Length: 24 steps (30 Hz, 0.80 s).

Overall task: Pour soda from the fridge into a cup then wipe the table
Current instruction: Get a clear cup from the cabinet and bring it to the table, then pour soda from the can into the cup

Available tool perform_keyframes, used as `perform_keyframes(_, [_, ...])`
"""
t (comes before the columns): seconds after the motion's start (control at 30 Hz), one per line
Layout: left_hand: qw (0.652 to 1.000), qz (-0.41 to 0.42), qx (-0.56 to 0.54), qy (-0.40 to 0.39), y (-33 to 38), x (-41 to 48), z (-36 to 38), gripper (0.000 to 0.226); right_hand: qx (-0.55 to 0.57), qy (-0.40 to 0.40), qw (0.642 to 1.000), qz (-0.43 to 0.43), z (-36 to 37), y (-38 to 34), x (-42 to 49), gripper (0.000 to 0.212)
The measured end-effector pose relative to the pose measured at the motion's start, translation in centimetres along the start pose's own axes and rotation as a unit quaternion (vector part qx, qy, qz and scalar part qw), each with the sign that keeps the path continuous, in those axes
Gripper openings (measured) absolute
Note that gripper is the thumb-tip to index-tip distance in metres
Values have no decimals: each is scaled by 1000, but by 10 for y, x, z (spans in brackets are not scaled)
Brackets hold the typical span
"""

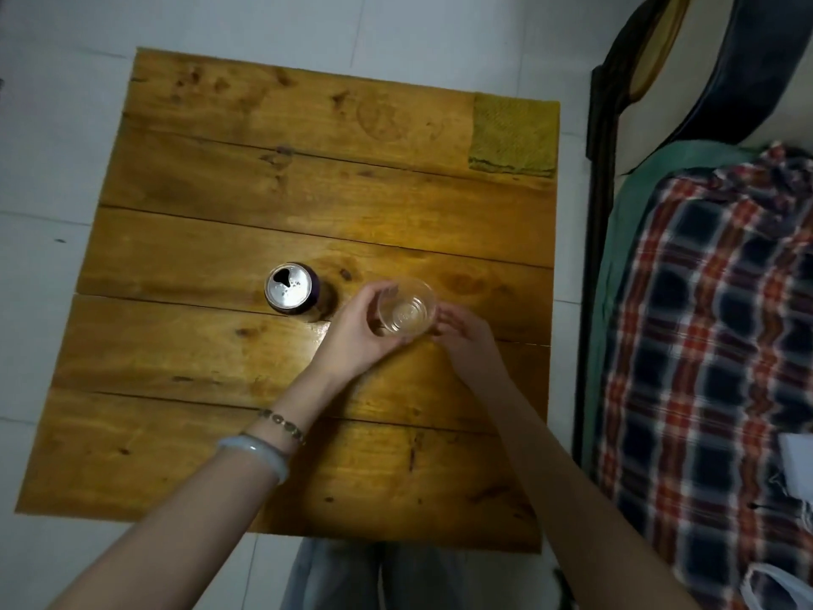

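Note:
A clear plastic cup (407, 306) stands upright near the middle of the wooden table (220, 213). My left hand (358, 328) grips the cup from its left side, thumb and fingers curled round the wall. My right hand (466, 341) lies just right of the cup with relaxed fingers touching or nearly touching its side. An opened purple soda can (290, 289) stands upright a little left of the cup, apart from both hands. A folded yellow-green cloth (512, 136) lies at the table's far right corner.
A bed with a plaid blanket (712, 345) and green sheet runs along the table's right side. White tiled floor (53, 147) surrounds the table. My knees show below the table's near edge. A wet shine lies on the wood near the can.

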<state>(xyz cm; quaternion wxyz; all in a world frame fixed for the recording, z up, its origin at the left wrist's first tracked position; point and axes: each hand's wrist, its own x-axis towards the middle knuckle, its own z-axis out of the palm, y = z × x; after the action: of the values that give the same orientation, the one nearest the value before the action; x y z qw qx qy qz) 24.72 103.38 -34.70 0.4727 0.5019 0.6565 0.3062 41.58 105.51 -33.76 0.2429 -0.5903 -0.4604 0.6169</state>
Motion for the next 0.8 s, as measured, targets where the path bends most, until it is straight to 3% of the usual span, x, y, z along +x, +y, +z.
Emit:
perform_keyframes(0.57, [999, 21, 32, 15, -34, 16, 22, 65, 36, 6, 999, -1, 3, 41, 26, 56])
perform_keyframes(0.8, [994, 31, 102, -17, -42, 13, 17, 83, 29, 10, 1000, 0, -3, 38, 23, 54])
